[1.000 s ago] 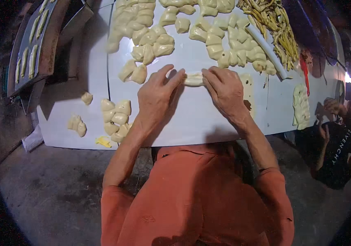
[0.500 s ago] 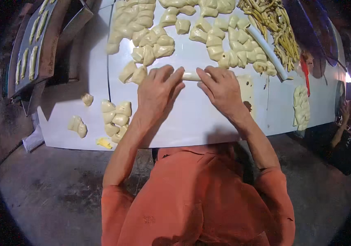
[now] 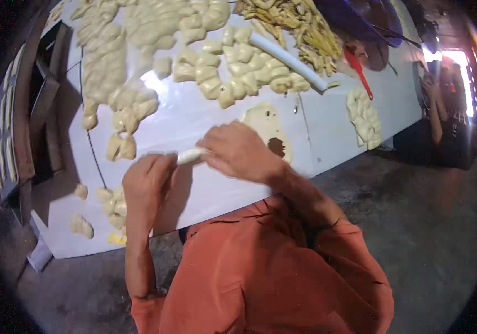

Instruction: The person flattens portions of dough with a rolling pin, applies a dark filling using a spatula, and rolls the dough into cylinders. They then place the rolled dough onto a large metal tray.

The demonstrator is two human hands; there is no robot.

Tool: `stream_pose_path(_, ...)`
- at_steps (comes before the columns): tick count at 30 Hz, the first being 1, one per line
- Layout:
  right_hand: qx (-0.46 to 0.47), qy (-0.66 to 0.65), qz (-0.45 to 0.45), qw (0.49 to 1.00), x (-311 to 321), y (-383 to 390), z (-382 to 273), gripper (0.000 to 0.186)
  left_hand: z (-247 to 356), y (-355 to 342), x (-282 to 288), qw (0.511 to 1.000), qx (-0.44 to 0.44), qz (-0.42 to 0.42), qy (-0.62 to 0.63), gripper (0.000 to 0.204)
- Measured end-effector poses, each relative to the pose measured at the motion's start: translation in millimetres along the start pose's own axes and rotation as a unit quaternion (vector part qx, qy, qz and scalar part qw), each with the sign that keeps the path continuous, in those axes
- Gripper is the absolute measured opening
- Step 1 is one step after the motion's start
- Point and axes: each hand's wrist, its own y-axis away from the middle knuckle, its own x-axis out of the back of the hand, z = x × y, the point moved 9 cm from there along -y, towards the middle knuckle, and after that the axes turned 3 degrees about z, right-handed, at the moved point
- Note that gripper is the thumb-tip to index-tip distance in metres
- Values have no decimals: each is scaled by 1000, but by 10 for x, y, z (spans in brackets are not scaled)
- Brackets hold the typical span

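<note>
A short pale dough roll (image 3: pixel 192 156) spans the gap between my two hands, over the near part of the white table. Its left end goes into the closed fingers of my left hand (image 3: pixel 148 181). My right hand (image 3: pixel 239 151) grips the other end, fingers bent over it. Beside my left wrist lies a small group of dough pieces (image 3: pixel 110 201), partly hidden by that arm. Just past my right hand is a thin pale yellow patch (image 3: pixel 258 118) with a dark brown spot on it; what it is I cannot tell.
Many dough pieces (image 3: pixel 149 25) cover the far table. A pale blue tube (image 3: pixel 288 62) lies beside a heap of yellow-brown strips (image 3: pixel 300 28). Rightward are a red-handled tool (image 3: pixel 358 71) and a flattened dough piece (image 3: pixel 364 117). A tray with dough rolls (image 3: pixel 6 125) stands left; another person (image 3: pixel 436 111) is at right.
The view has swung to the right. My hands have moved left and nearer with the dough roll, which now slants between them, and my right hand has turned over its end.
</note>
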Motion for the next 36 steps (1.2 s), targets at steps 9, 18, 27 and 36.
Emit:
stream_pose_path(9,-254,189,113,942,950,1293,1143,64,-30,413,-36,980,170,-89,48,45)
stream_pose_path(18,-174,208,48,961,1050,1481,1130,49,-45,408,25,989,131,-64,6,46)
stream_pose_path(27,-234,323,373,838,2764,922,1772,51,164,389,-28,995,87,-38,-3,45)
stream_pose_path(36,-272,369,161,874,2326,714,1769,35,642,-17,-400,997,11,-57,54,40)
